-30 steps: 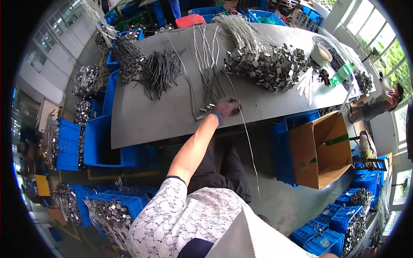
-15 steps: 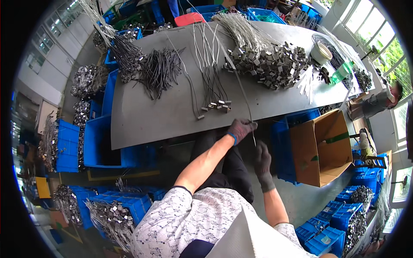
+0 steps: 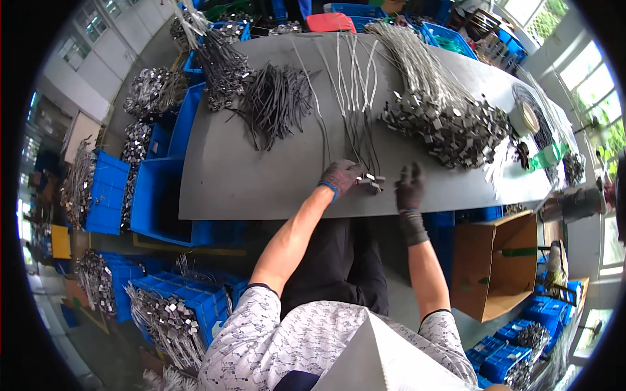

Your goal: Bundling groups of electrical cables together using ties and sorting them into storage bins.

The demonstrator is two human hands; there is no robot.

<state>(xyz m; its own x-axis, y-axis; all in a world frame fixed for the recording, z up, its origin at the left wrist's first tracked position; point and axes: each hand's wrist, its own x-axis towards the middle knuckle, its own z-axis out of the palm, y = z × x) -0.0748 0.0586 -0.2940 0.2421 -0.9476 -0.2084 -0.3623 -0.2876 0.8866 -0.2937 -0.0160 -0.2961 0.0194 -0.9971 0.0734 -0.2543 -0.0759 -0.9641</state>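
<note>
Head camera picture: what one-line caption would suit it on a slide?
Gloved left hand grips metal clips on cables at the grey table edge, gloved right hand open beside them.

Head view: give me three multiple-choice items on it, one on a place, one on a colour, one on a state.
1. Where is the cardboard box?
A. on the table
B. on the floor, right of the person
C. left of the bins

2. What colour are the bins left of the table?
A. blue
B. yellow
C. white

3. What is the left hand doing?
A. hanging off the table
B. resting on the cable ends
C. holding the box

Answers: 1 B, it stands below the table's right end. 2 A, all show blue. 3 B, its gloved fingers lie on the metal ends.
</note>
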